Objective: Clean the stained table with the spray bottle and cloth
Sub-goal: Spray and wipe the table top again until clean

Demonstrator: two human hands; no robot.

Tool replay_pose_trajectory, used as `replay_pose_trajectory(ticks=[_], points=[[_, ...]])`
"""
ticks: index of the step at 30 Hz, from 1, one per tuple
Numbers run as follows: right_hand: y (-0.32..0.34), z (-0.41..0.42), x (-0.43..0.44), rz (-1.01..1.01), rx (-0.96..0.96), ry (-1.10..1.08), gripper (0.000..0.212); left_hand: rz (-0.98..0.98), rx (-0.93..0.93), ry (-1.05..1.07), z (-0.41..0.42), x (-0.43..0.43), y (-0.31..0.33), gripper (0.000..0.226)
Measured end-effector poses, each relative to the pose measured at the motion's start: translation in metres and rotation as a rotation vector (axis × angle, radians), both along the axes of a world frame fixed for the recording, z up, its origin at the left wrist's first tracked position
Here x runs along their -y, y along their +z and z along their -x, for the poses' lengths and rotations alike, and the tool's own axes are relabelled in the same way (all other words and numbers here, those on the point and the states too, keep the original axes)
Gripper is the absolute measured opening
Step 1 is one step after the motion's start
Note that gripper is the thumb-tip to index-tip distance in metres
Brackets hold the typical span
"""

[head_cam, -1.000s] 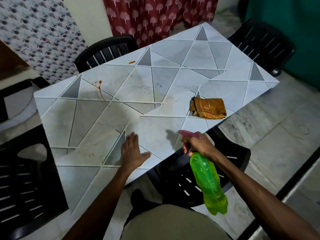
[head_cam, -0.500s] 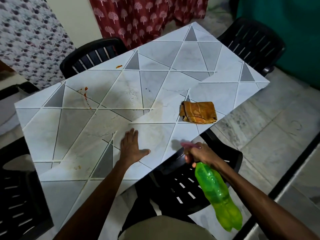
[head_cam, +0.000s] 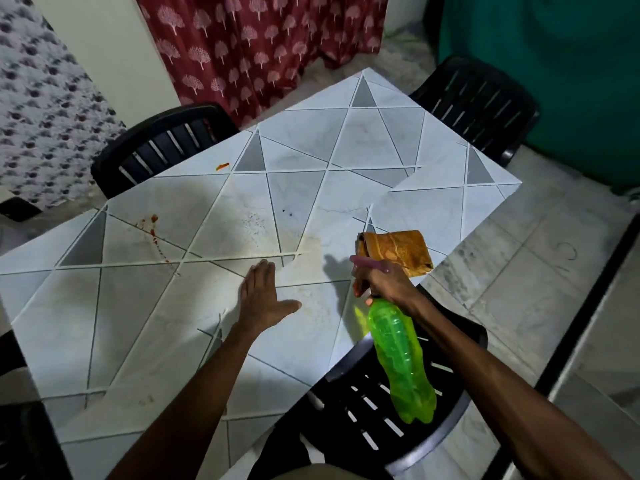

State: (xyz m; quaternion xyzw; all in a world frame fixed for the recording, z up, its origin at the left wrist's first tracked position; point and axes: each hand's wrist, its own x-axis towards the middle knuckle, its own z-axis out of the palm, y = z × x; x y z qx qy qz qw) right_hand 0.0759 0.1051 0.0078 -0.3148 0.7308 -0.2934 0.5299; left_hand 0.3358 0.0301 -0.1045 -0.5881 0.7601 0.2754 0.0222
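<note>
A grey tiled-pattern table [head_cam: 346, 143] fills the middle of the view. Red stains [head_cam: 154, 233] streak its left part, and a small orange smear [head_cam: 222, 166] lies near the far edge. My left hand [head_cam: 263, 299] rests flat on the tabletop, fingers straight. My right hand [head_cam: 384, 284] grips the pink trigger head of a green spray bottle [head_cam: 398, 358], which hangs tilted over the table's near right edge. A folded orange cloth [head_cam: 398, 249] lies on the table just beyond my right hand.
Black plastic chairs stand around the table: one at the far left [head_cam: 162, 147], one at the far right [head_cam: 478, 98], one under the spray bottle [head_cam: 381, 427]. A red patterned curtain [head_cam: 259, 46] hangs behind. Tiled floor [head_cam: 536, 271] lies to the right.
My right hand with the spray bottle has come forward and a little up, closer to the orange cloth. My left hand stays flat on the table. The view has shifted slightly.
</note>
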Motion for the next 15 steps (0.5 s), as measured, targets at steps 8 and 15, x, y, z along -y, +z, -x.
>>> replay_pose_trajectory(ticks=[8,15], points=[[0.012,0.012,0.025,0.014,0.061,-0.142,0.025,0.003,-0.026,-0.06,0.031,0.043,0.001,0.118],[0.093,0.072,0.06,0.324,0.056,-0.27,0.029,0.059,0.01,-0.281,0.098,0.084,0.009,0.11]])
